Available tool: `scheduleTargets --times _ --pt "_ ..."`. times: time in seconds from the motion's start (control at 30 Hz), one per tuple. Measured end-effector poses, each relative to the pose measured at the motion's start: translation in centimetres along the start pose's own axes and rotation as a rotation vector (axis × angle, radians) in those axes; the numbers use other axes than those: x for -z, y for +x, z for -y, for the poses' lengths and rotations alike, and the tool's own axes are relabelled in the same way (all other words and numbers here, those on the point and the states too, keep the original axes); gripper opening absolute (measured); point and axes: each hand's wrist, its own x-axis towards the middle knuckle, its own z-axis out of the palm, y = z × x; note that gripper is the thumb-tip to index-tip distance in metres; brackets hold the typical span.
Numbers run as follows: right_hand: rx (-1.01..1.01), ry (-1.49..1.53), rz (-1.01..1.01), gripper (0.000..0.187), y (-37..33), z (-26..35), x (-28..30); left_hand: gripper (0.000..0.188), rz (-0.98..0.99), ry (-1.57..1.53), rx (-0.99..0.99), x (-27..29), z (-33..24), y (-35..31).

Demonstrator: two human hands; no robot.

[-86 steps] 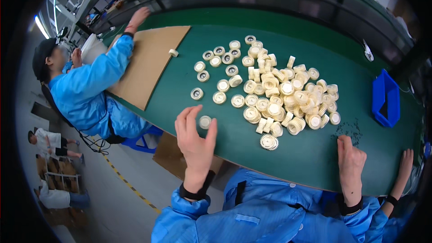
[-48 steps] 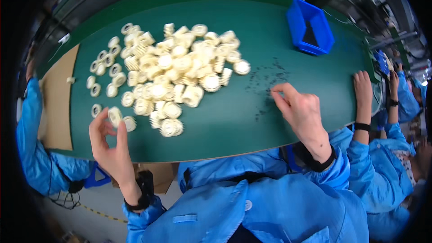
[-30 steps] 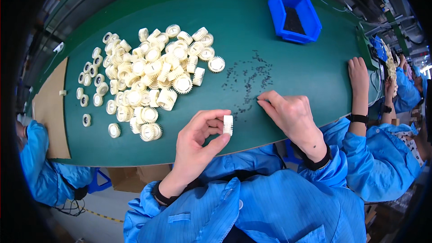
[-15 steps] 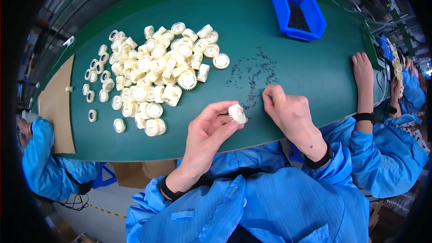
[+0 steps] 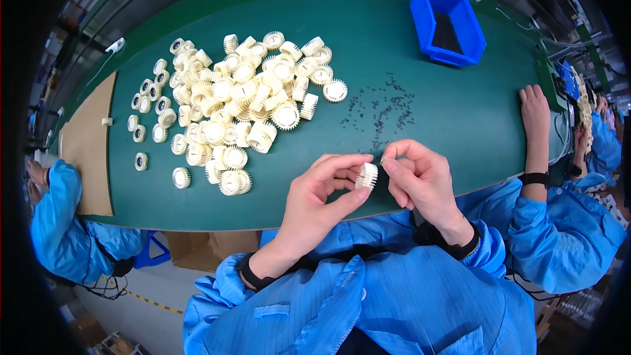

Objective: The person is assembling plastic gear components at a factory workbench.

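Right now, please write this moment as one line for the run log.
left hand: holds cream gear | right hand: fingertips at gear | gear pile on green table | blue bin far right

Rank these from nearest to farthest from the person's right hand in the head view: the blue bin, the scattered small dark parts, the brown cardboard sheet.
From the right hand:
1. Small dark parts, just beyond the hand on the green table.
2. Blue bin, at the far right.
3. Brown cardboard sheet, at the far left edge.

I'm looking down on a factory assembly line: a long green bench (image 5: 420,118), heaped cream plastic gears (image 5: 243,102) (dozens), a blue parts bin (image 5: 448,21), co-workers in blue smocks (image 5: 72,223).
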Motion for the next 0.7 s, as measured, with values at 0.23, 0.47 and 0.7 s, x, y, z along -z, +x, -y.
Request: scheduleTargets --times 0.23,0.47,0.7 --pt "0.016 -0.113 0.041 0.012 -0.43 0.52 -0.47 0.05 -0.062 0.476 -0.196 -0.32 -0.05 -0.17" --pt "-0.055 -0.138 0.052 0.012 -0.5 0.38 -0.72 0.04 -0.09 0.298 -0.142 -0.14 0.04 -0.35" --pt "-0.051 -0.124 0.066 0.012 -0.62 -0.02 -0.81 0.042 -0.041 0.228 -0.131 -0.2 0.24 -0.67"
